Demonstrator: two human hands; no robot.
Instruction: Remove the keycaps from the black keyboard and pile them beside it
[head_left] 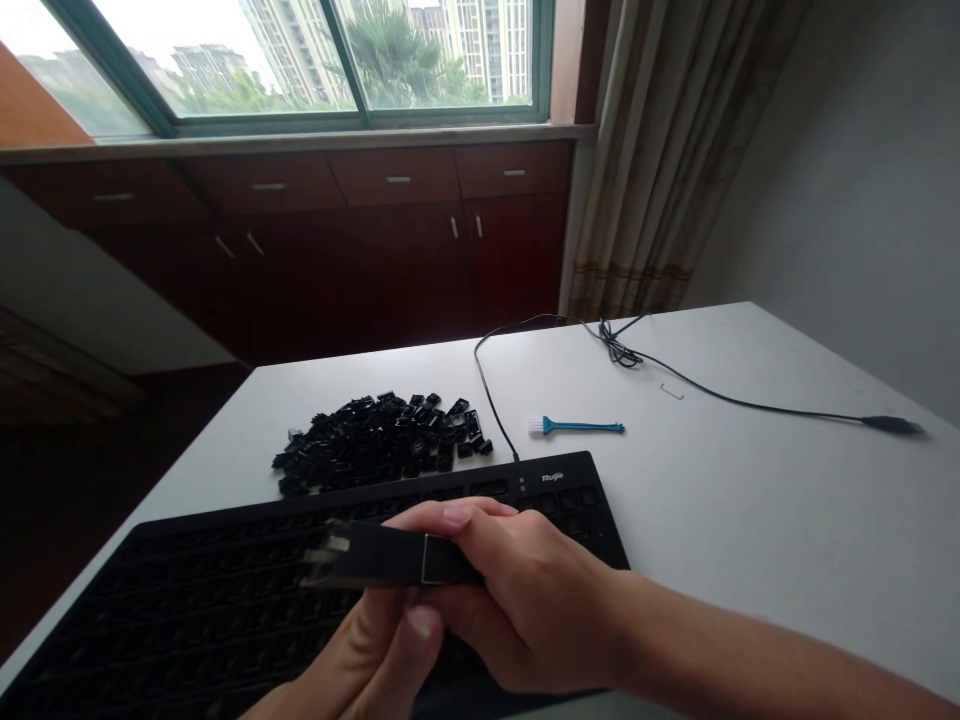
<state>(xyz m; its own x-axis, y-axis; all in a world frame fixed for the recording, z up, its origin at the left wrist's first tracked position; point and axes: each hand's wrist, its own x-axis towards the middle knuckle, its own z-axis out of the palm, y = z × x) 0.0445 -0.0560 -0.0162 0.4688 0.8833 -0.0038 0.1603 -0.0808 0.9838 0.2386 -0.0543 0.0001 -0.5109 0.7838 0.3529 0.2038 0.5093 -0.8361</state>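
Above the black keyboard [135, 590], both hands meet on a flat black tool [382, 555] with pale, blurred prongs at its left end. My right hand [532, 590] is closed round the tool's right part, where a thin light rectangle outline shows. From below, my left hand [382, 640] grips it too, thumb raised beside the right fingers; some left fingers are hidden behind the tool. The keyboard lies tilted across the table's near side, with many of its keycaps off. Behind it is a heap of loose black keycaps [367, 445].
A blue brush [581, 427] with white bristles lies right of the heap on the white table [750, 520]. The keyboard's cable [491, 390] runs back to a tied coil [619, 348] and a plug [889, 424]. A small bent wire [671, 391] lies near the coil.
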